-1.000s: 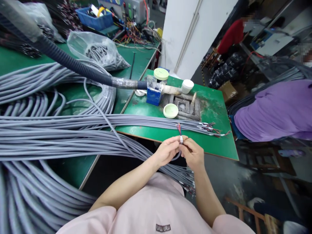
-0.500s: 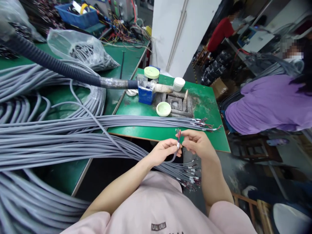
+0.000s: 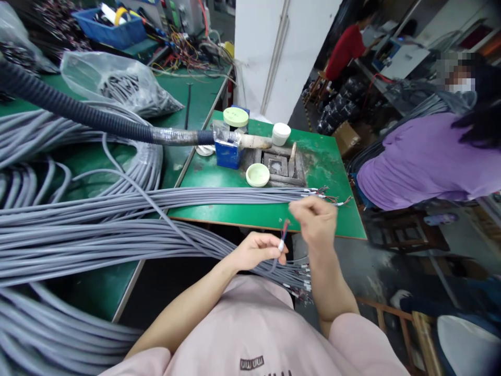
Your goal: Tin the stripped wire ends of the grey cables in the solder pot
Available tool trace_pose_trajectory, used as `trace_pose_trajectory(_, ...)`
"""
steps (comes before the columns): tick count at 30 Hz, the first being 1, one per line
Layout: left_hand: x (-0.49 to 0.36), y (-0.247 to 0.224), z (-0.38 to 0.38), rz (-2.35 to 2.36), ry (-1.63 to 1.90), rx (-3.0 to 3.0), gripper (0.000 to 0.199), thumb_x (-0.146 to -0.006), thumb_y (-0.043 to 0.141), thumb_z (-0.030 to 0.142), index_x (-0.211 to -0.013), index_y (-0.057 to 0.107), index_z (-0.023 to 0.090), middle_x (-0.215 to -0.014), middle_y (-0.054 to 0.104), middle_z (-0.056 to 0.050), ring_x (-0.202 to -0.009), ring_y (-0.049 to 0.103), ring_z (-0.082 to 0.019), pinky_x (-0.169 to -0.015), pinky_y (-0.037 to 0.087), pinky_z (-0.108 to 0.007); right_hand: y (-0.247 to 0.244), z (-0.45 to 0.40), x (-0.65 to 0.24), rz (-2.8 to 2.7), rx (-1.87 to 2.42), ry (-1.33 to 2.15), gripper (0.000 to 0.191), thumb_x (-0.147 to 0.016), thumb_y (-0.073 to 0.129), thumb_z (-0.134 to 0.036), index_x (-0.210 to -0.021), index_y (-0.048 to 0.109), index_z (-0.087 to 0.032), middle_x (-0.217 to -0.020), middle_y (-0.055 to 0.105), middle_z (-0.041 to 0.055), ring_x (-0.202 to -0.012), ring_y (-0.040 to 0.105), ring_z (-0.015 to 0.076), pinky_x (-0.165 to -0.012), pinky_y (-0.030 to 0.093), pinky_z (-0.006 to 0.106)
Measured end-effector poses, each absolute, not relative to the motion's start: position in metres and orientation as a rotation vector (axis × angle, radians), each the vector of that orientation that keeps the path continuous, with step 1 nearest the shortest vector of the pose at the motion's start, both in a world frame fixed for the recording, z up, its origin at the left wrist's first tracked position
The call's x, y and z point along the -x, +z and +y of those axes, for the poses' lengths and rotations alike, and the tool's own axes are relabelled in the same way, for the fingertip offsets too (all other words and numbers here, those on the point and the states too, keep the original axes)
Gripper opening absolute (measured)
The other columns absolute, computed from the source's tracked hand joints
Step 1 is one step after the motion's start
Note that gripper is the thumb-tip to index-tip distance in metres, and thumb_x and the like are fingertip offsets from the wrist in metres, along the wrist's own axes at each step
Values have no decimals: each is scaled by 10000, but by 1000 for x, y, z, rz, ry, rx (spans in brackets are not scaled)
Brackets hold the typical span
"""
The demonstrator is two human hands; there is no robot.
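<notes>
Wires (image 3: 285,228), thin, red and dark, poke up from 1 gray cable (image 3: 275,265) by the near edge of the green board (image 3: 329,162). The left hand (image 3: 254,251) pinches the cable at its white band (image 3: 281,245). The right hand (image 3: 316,223), by the same edge, has bent fingers; it is too blurry to tell if they hold anything. The step looks like sorting the wires, which calls next for a steady left pinch and gentle right fingertips.
</notes>
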State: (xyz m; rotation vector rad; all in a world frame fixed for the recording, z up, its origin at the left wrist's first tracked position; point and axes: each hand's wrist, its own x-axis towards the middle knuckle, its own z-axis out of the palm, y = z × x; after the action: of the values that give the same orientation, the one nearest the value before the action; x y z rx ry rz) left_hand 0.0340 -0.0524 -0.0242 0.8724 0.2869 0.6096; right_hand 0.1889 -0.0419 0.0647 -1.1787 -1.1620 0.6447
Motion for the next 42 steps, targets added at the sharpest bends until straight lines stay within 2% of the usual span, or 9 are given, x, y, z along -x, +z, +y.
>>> trace_pose_trajectory(4, -35, -36, -56, 312, 632, -851, 306, -714, 767, 389, -841, 715, 115, -689, 715, -68, -643, 659, -149, -683, 498, -271, 78, -36, -213, -1071, 1030, 601, 57, -715, 686, -224, -662, 682, -204, -388, 401, -92, -340, 295, 40, -362, 221, 195)
trace_pose_trajectory(8, -32, -35, -47, 386, 728, -877, 273, -730, 757, 365, -862, 729, 128, -708, 725, -63, -654, 655, -136, -700, 496, -258, 73, -44, -212, -1476, 1338, 1102, 118, -696, 705, -229, -793, 736, -170, -429, 490, -74, -362, 369, 43, -361, 262, 185)
trace_pose_trajectory(11, -30, -31, -45, 381, 699, -903, 295, -708, 772, 375, -861, 735, 126, -715, 729, -67, -659, 659, -141, -699, 505, -260, 59, -48, -199, -1488, 1382, 1245, 162, -697, 703, -260, -827, 733, -168, -478, 544, -63, -389, 427, 51, -385, 320, 184)
trace_pose_trajectory(18, -32, -31, -50, 408, 722, -932, 323, -697, 773, 403, -842, 731, 118, -710, 729, -78, -654, 658, -146, -691, 514, -266, 46, -47, -175, -1485, 1353, 886, 165, -718, 700, -277, -596, 675, -169, -501, 582, -28, -443, 457, 72, -428, 339, 206)
trace_pose_trajectory(26, -28, -34, -41, 422, 826, -991, 275, -745, 739, 374, -863, 735, 125, -728, 734, -82, -650, 656, -144, -666, 502, -254, 44, -37, -198, -1090, 1256, 713, 225, -724, 710, -347, -598, 634, -177, -387, 367, -86, -371, 296, 53, -390, 229, 214)
trace_pose_trajectory(31, -27, -29, -40, 389, 815, -979, 268, -743, 742, 374, -861, 740, 133, -727, 734, -74, -654, 657, -143, -679, 504, -258, 48, -46, -193, -1400, 1406, 1106, 136, -687, 724, -288, -750, 728, -168, -436, 498, -64, -375, 366, 51, -378, 267, 195)
trace_pose_trajectory(33, -28, -26, -39, 357, 808, -970, 252, -726, 760, 358, -859, 742, 145, -724, 734, -63, -649, 655, -133, -664, 499, -243, 48, -48, -184, -1410, 1384, 1133, 129, -697, 712, -299, -716, 717, -172, -495, 572, -43, -388, 406, 51, -378, 297, 190)
trace_pose_trajectory(37, -28, -27, -38, 376, 857, -944, 226, -696, 787, 319, -832, 738, 144, -728, 732, -59, -642, 655, -129, -627, 497, -228, 44, -50, -169, -1379, 1331, 961, 176, -725, 705, -307, -605, 683, -179, -532, 627, -25, -386, 441, 55, -366, 328, 188)
trace_pose_trajectory(42, -29, -32, -33, 467, 1007, -835, 269, -663, 803, 346, -818, 732, 137, -713, 722, -62, -581, 623, -113, -498, 466, -187, 33, -57, -163, -1465, 1306, 623, 128, -803, 640, -266, -801, 755, -210, -652, 711, 4, -500, 589, 103, -448, 449, 206)
